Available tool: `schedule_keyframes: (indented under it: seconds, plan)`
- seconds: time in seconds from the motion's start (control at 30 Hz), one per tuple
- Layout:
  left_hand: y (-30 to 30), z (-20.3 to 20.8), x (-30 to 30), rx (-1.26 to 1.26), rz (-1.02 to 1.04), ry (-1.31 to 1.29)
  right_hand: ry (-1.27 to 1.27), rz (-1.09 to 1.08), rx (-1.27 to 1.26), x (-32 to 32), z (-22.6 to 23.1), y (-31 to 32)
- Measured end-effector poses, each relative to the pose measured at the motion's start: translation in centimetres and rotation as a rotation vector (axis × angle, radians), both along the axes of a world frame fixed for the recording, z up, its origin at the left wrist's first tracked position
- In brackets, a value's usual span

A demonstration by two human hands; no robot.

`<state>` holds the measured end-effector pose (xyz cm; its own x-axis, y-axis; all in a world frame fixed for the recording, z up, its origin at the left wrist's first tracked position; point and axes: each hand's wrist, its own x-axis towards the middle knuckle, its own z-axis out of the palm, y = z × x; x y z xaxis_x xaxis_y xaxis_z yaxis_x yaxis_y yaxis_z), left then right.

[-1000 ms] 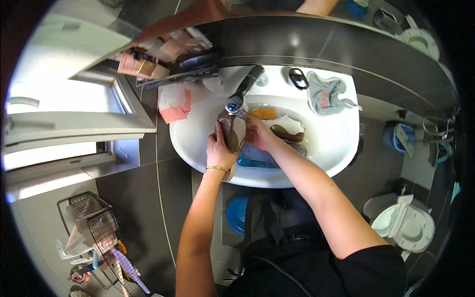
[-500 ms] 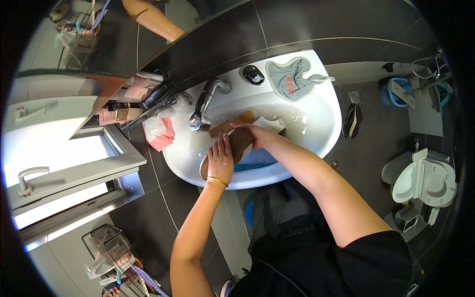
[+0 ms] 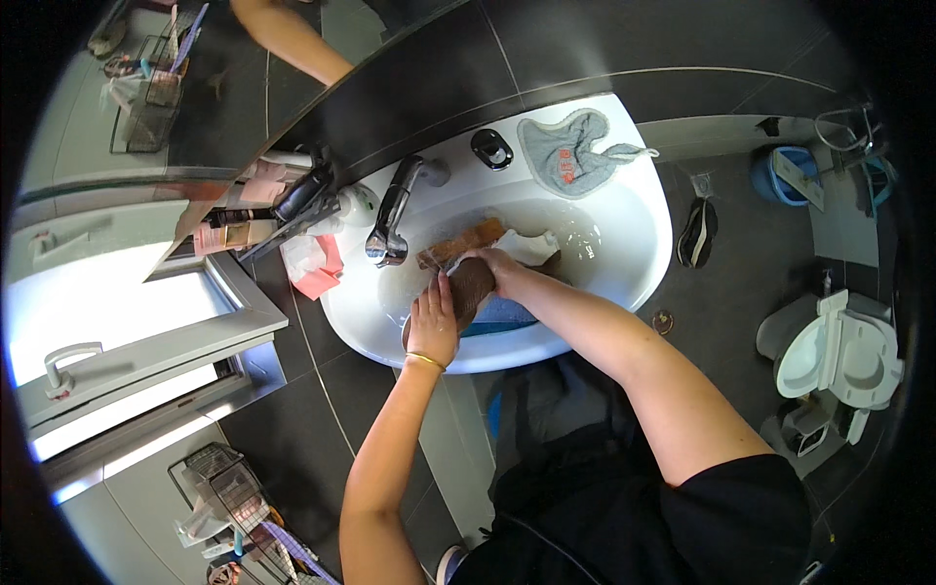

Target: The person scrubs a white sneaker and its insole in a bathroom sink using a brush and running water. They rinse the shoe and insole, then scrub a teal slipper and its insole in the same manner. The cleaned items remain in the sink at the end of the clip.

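Observation:
A shoe with a brown ridged sole [image 3: 474, 286] is held over the basin of a white washbasin [image 3: 639, 210], sole turned up. My left hand [image 3: 433, 322] grips its near left end, fingers laid across the sole. My right hand [image 3: 495, 270] is wrapped around the far right end, most of its fingers hidden. Just beyond the shoe, an orange-brown block, perhaps a brush [image 3: 475, 237], lies in the cloudy water. A white piece [image 3: 529, 248] shows beside it; I cannot make out what it belongs to. Something blue [image 3: 502, 314] lies under the shoe.
The chrome faucet [image 3: 392, 219] reaches over the basin's left side. A grey cloth [image 3: 570, 151] and a black oval dish [image 3: 491, 149] rest on the rim. Bottles [image 3: 234, 234] and a pink tissue pack [image 3: 314, 263] stand left. A dark shoe [image 3: 696, 234] and toilet [image 3: 838, 351] are right.
The shoe has tilted, so less of its sole shows beside my left hand. Both hands keep their hold and have shifted only slightly.

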<state>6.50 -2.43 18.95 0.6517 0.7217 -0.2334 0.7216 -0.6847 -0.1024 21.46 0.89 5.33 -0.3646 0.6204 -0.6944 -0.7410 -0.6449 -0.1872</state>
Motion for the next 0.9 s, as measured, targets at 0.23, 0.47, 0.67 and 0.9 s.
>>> schedule_keyframes:
  seconds: [0.23, 0.47, 0.67, 0.9]
  plan:
    - [-0.7, -2.4, -6.2, -0.244, 0.648, -0.316, -1.493, 0.792, 0.901, -1.3, -0.1, 2.8]
    - [3.5, -7.3, -7.9, -0.308, 1.132, -0.5, -1.818, 1.268, 1.189, -3.2, -1.4, 2.7]
    - [4.7, -11.5, -5.6, -0.104, 1.185, -0.316, -1.952, 1.248, 1.215, 1.0, -1.8, 0.1]
    - [4.3, -13.7, -3.2, -0.088, 1.288, -0.207, -2.08, 1.155, 1.163, 1.0, -0.6, -0.7]
